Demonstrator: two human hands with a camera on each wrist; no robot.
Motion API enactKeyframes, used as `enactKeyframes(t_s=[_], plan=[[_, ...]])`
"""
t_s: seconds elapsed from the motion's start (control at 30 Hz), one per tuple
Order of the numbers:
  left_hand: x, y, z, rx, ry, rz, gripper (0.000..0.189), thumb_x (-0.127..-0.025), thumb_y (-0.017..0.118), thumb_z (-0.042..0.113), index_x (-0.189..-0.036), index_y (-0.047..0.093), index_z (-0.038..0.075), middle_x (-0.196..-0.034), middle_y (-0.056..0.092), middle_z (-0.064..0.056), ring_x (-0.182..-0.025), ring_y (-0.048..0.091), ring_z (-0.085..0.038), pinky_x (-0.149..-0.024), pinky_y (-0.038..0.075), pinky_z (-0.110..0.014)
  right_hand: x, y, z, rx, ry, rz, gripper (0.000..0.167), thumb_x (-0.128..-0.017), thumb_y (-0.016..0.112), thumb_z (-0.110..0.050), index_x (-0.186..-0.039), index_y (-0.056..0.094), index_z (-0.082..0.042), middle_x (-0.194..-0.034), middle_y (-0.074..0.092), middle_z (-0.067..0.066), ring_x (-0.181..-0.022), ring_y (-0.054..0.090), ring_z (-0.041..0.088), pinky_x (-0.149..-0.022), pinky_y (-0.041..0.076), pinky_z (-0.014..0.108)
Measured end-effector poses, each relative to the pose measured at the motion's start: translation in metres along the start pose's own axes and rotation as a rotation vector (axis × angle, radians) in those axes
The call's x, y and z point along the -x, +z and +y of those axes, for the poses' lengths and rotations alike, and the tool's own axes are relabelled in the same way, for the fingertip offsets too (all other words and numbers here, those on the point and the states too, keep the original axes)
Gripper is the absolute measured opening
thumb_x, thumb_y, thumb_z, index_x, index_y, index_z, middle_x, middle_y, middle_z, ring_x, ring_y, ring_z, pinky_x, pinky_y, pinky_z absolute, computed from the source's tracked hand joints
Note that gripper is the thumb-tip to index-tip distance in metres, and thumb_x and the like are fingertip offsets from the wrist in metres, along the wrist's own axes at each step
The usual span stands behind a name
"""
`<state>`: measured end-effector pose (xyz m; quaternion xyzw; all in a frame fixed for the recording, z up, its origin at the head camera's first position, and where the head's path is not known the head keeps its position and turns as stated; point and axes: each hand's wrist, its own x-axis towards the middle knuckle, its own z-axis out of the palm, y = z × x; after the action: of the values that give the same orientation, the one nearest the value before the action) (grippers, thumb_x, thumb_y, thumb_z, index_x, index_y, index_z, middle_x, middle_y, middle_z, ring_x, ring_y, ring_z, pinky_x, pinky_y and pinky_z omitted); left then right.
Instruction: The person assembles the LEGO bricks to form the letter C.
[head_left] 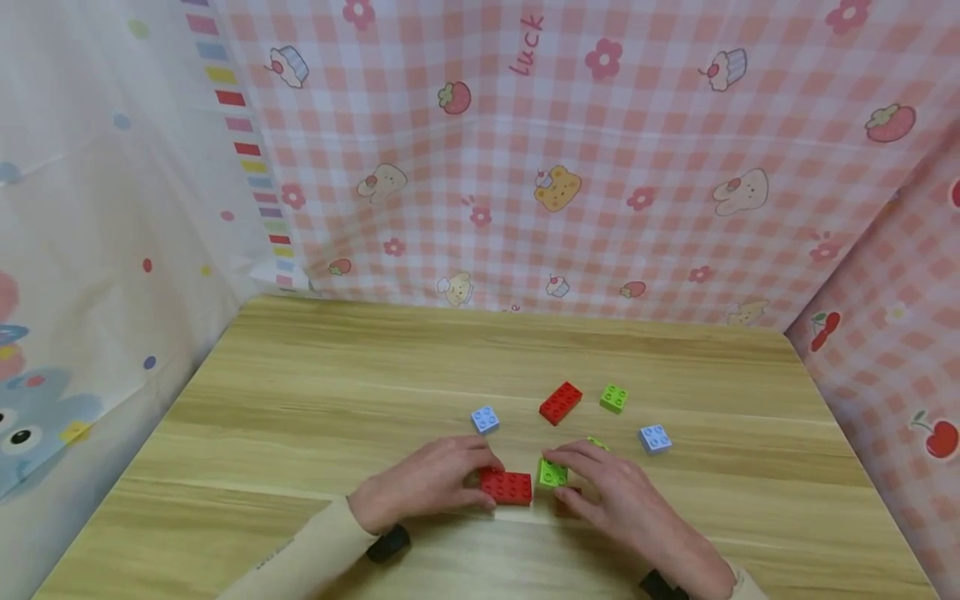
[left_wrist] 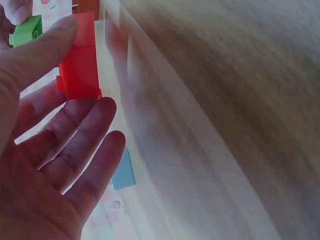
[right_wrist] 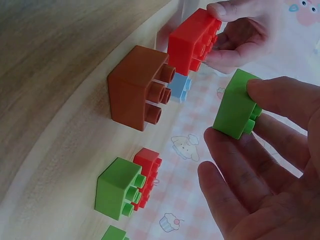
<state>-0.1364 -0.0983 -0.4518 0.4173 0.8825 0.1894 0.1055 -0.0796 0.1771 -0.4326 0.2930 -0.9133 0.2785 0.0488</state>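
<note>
My left hand [head_left: 435, 482] pinches a red eight-stud brick [head_left: 510, 488] between thumb and fingers. In the left wrist view the thumb lies across one end of it. A green four-stud brick [head_left: 552, 473] is pinched in my right hand [head_left: 626, 492], just right of the red brick with a small gap between them. Seen from the right wrist, the held green brick stands off the table. A brown brick [right_wrist: 135, 87] rests on the table by my right hand, mostly hidden under the thumb in the head view.
Beyond the hands lie a second red brick [head_left: 561, 403], a green brick [head_left: 614, 398] and two light blue bricks, one at left [head_left: 485, 419] and another at right [head_left: 655, 438]. Another green brick [right_wrist: 117, 187] is partly hidden behind my right hand in the head view. Patterned cloth [head_left: 555, 125] hangs behind the wooden table [head_left: 300, 383].
</note>
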Motion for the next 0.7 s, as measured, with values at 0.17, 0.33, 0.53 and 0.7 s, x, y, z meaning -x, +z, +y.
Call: enactKeyframes(t_s=[0.17, 0.33, 0.53, 0.7], plan=[[-0.001, 0.002, 0.001, -0.005, -0.007, -0.007, 0.039, -0.088, 0.084, 0.036, -0.120, 0.074, 0.015, -0.106, 0.064, 0.009, -0.088, 0.055, -0.001, -0.078, 0.050, -0.021, -0.001, 0.001, -0.001, -0.012, -0.013, -0.003, 0.043, -0.088, 0.082, -0.008, -0.129, 0.070, -0.010, -0.122, 0.070, 0.000, -0.095, 0.067, 0.009, -0.078, 0.060, 0.029], [-0.001, 0.003, 0.000, -0.012, -0.008, -0.010, 0.037, -0.089, 0.084, 0.035, -0.119, 0.074, 0.016, -0.106, 0.063, 0.010, -0.087, 0.054, 0.000, -0.077, 0.050, -0.021, -0.003, 0.004, -0.002, -0.019, 0.007, -0.045, 0.041, -0.090, 0.081, -0.009, -0.129, 0.070, -0.010, -0.123, 0.069, 0.000, -0.099, 0.067, 0.010, -0.081, 0.059, 0.030], [-0.001, 0.004, -0.001, -0.029, -0.008, -0.007, 0.038, -0.088, 0.084, 0.036, -0.119, 0.074, 0.016, -0.106, 0.064, 0.009, -0.088, 0.055, 0.000, -0.078, 0.051, -0.021, -0.007, 0.009, -0.003, -0.026, 0.038, -0.103, 0.040, -0.091, 0.079, -0.011, -0.130, 0.070, -0.011, -0.126, 0.068, 0.000, -0.104, 0.066, 0.011, -0.085, 0.059, 0.032], [-0.001, 0.006, -0.001, -0.041, -0.018, -0.009, 0.039, -0.087, 0.085, 0.036, -0.119, 0.074, 0.017, -0.107, 0.065, 0.009, -0.091, 0.056, 0.000, -0.080, 0.051, -0.022, -0.009, 0.012, -0.001, -0.013, 0.025, -0.122, 0.039, -0.092, 0.077, -0.010, -0.130, 0.069, -0.012, -0.126, 0.068, 0.000, -0.098, 0.063, 0.008, -0.083, 0.057, 0.032]])
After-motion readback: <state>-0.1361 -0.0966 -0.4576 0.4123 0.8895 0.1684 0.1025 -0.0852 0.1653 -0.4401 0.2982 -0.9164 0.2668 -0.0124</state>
